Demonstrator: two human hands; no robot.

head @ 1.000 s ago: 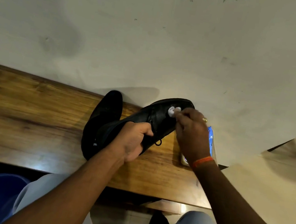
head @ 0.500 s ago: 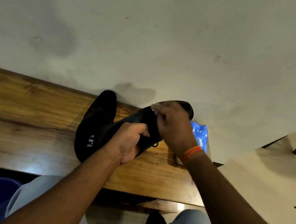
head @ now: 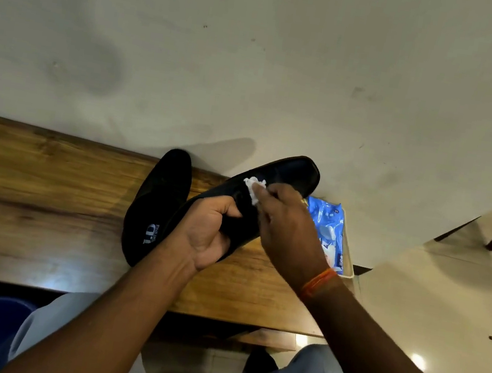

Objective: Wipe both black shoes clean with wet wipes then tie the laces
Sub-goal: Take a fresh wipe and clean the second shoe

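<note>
Black shoe raised off wooden table, under wiping.
Gripped around heel end by left hand, fingers curled; toe pointing away. White wet wipe pinched in right hand, pressed on upper. Second shoe lying just left of left hand. Blue wipes packet right of right hand.

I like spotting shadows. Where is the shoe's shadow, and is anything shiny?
Head view: the held shoe throws a soft grey shadow on the wall behind it; lamp glare shines on the wooden table near its front edge and on the floor at right.
</note>
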